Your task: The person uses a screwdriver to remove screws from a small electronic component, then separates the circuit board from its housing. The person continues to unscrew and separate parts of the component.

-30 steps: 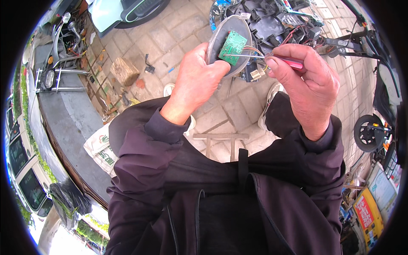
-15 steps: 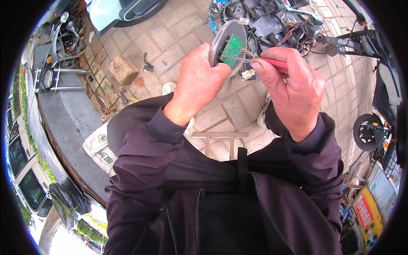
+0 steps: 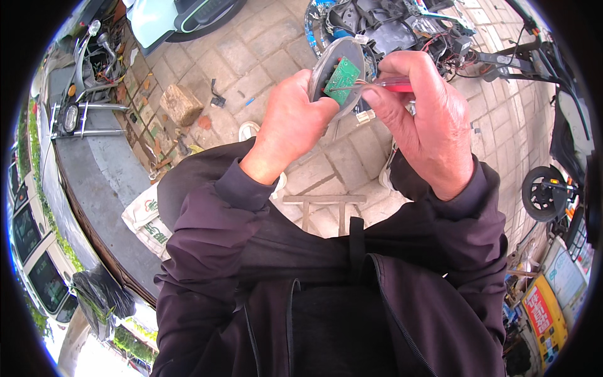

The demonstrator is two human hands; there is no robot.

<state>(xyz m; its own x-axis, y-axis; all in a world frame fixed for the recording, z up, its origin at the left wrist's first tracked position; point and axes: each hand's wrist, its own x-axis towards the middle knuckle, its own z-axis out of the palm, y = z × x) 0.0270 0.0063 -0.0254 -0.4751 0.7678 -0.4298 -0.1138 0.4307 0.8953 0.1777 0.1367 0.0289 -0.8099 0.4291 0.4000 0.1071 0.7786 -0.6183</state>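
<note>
My left hand (image 3: pixel 291 122) is closed around the near left edge of an oval grey plastic housing (image 3: pixel 337 53). A green circuit board (image 3: pixel 345 75) sits in it, with thin wires at its right side. Between the thumb and fingers of my right hand (image 3: pixel 428 119) is a screwdriver (image 3: pixel 396 84) with a red and clear handle. Its thin shaft crosses the board leftward, and the tip is at the board's lower left corner; whether it touches cannot be told. A white plug connector (image 3: pixel 365 117) hangs just below the housing, partly hidden.
Beyond my hands lies a heap of black plastic parts and wires (image 3: pixel 383 28). A wood block (image 3: pixel 181 104) rests on the paving at left, near a grey board surface (image 3: pixel 103 169). A small wooden stool (image 3: pixel 323 200) is between my legs; a scooter (image 3: pixel 568 119) stands at right.
My right hand has shifted slightly up and left, sliding the screwdriver tip further across the board. The housing has turned a little, so more of the board's face shows.
</note>
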